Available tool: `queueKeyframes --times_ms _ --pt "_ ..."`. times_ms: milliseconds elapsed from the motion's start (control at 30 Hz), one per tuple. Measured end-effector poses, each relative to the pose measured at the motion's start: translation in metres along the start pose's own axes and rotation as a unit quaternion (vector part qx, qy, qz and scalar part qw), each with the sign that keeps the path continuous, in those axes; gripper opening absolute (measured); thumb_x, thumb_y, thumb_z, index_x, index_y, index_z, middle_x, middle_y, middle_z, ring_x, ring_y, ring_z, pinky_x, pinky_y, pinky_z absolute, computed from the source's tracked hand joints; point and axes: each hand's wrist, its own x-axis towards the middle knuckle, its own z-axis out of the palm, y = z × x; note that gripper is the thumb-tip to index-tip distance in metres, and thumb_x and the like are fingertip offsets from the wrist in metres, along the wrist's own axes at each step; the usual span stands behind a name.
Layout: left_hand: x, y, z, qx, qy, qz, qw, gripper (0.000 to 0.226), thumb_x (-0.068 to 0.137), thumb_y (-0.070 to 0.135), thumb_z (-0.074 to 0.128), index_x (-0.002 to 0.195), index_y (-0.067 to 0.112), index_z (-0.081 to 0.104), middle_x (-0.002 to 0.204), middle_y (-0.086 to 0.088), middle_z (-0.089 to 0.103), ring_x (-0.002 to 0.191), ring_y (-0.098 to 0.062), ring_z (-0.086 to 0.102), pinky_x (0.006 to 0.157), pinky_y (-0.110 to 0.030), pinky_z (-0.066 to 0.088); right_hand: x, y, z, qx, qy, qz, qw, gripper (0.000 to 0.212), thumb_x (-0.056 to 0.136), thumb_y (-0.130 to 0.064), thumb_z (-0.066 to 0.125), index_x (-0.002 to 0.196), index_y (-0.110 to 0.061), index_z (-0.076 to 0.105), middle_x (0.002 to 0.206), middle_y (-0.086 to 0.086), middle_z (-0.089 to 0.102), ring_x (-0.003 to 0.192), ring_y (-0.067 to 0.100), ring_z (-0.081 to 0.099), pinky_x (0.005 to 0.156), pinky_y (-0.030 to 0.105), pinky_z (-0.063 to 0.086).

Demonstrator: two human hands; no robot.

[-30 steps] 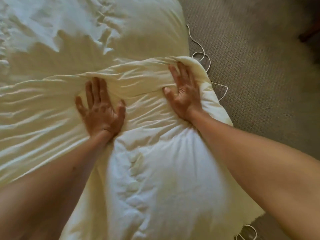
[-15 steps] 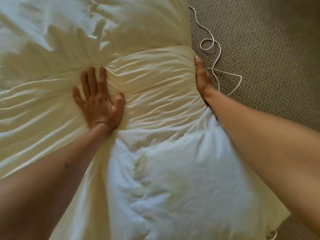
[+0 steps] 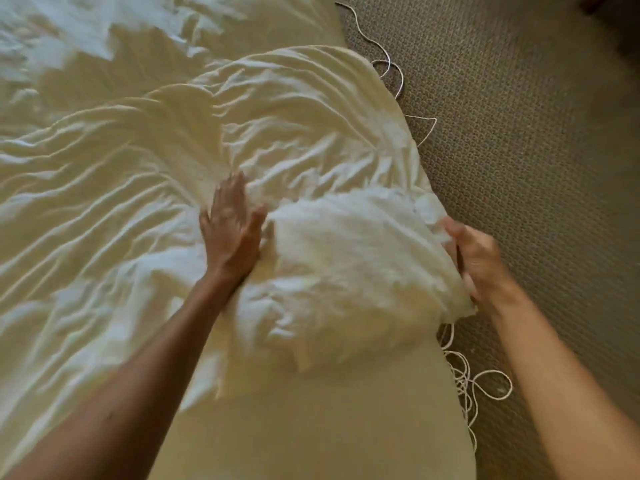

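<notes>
A crumpled cream duvet [image 3: 145, 209] covers most of the bed. Its near right part is bunched into a puffy white fold [image 3: 346, 271]. My left hand [image 3: 230, 230] lies flat on the duvet with straight fingers, pressing just left of that fold. My right hand [image 3: 476, 259] is blurred at the fold's right edge, by the side of the bed, and its thumb and fingers seem to grip the fabric there.
A smooth pale sheet [image 3: 311, 427] lies bare below the fold. Brown carpet [image 3: 536, 168] runs along the right of the bed. A thin white cord [image 3: 467, 386] trails in loops on the carpet next to the bed's edge.
The duvet's near right part has bunched up toward me, baring smooth sheet below. My right hand came nearer along the edge and took hold. My left hand shifted right.
</notes>
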Motion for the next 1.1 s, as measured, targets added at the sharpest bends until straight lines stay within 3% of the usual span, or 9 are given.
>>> queueKeyframes --times_ms 67,200,267,333,467,567,733,967,1100 --pt "-0.05 0.005 0.01 0.049 -0.024 0.049 0.997 0.079 0.082 0.061 0.029 0.153 0.027 0.028 0.162 0.0 0.021 0.15 -0.016 0.013 0.119 -0.051 0.004 -0.025 0.009 -0.027 0.109 -0.027 0.007 0.994 0.03 0.089 -0.034 0.064 0.099 -0.006 0.068 0.096 0.011 0.071 0.086 0.022 0.069 0.078 0.04 0.058" --pt "-0.121 -0.007 0.027 0.146 -0.048 0.071 0.986 0.073 0.089 0.055 0.024 0.156 0.028 0.014 0.164 0.004 0.006 0.151 -0.011 0.001 0.12 -0.052 0.0 -0.062 0.037 -0.06 0.054 -0.108 0.058 0.991 0.049 0.084 -0.024 0.07 0.123 0.002 0.059 0.125 0.021 0.064 0.109 0.027 0.065 0.093 0.041 0.053" --pt "-0.128 -0.008 0.028 0.163 -0.061 0.06 0.983 0.072 0.09 0.055 0.019 0.156 0.028 0.007 0.164 0.005 0.0 0.151 -0.011 -0.002 0.12 -0.052 -0.001 -0.072 0.047 -0.065 0.001 -0.131 0.061 0.989 0.069 0.067 -0.032 0.084 0.123 0.001 0.06 0.12 0.015 0.068 0.109 0.022 0.066 0.093 0.034 0.055" --pt "-0.138 -0.009 0.025 0.172 -0.078 0.07 0.98 0.071 0.091 0.055 0.017 0.156 0.03 0.003 0.164 0.007 -0.005 0.151 -0.01 -0.005 0.119 -0.052 -0.002 -0.079 0.052 -0.065 -0.053 -0.096 0.049 0.993 0.078 0.05 -0.04 0.094 0.112 -0.001 0.065 0.106 0.009 0.074 0.093 0.013 0.071 0.077 0.021 0.056" --pt "-0.182 -0.026 -0.005 0.293 -0.202 -0.014 0.934 0.07 0.094 0.065 0.004 0.154 0.033 -0.013 0.16 0.012 -0.023 0.147 -0.006 -0.021 0.118 -0.056 -0.007 -0.082 0.046 -0.064 -0.255 0.046 0.03 0.965 0.042 0.079 -0.007 0.078 0.117 0.0 0.062 0.097 0.009 0.068 0.073 0.009 0.065 0.058 0.013 0.049" --pt "-0.196 -0.021 -0.038 0.355 -0.27 -0.081 0.891 0.069 0.099 0.055 0.014 0.156 0.021 -0.006 0.163 0.004 -0.015 0.15 -0.014 -0.013 0.116 -0.061 -0.002 -0.097 0.034 -0.064 -0.312 0.149 0.03 0.938 0.037 0.086 -0.005 0.062 0.124 -0.004 0.06 0.098 0.009 0.066 0.086 0.023 0.062 0.073 0.031 0.053" --pt "-0.243 0.018 -0.078 0.378 -0.327 -0.052 0.865 0.07 0.098 0.046 0.034 0.155 0.017 0.006 0.165 -0.001 0.0 0.151 -0.018 -0.001 0.116 -0.057 0.018 -0.197 0.026 -0.051 -0.322 0.02 0.051 0.945 0.035 0.089 -0.009 0.065 0.124 -0.005 0.06 0.1 0.007 0.064 0.093 0.021 0.062 0.08 0.028 0.047" --pt "-0.323 0.067 -0.118 0.219 -0.322 -0.061 0.919 0.069 0.098 0.041 0.046 0.156 0.022 0.013 0.165 0.0 0.0 0.151 -0.017 -0.003 0.114 -0.059 0.023 -0.34 0.019 -0.034 -0.281 0.008 0.083 0.956 0.026 0.092 -0.011 0.06 0.118 -0.01 0.06 0.1 0.005 0.066 0.085 0.016 0.064 0.064 0.021 0.049" --pt "-0.351 0.081 -0.129 0.168 -0.31 -0.042 0.935 0.069 0.097 0.039 0.051 0.155 0.022 0.018 0.164 -0.005 0.004 0.151 -0.02 0.001 0.117 -0.054 0.022 -0.376 0.01 -0.035 -0.308 0.005 0.053 0.95 0.031 0.087 -0.015 0.063 0.118 -0.01 0.063 0.105 0.007 0.069 0.096 0.021 0.066 0.09 0.04 0.054"
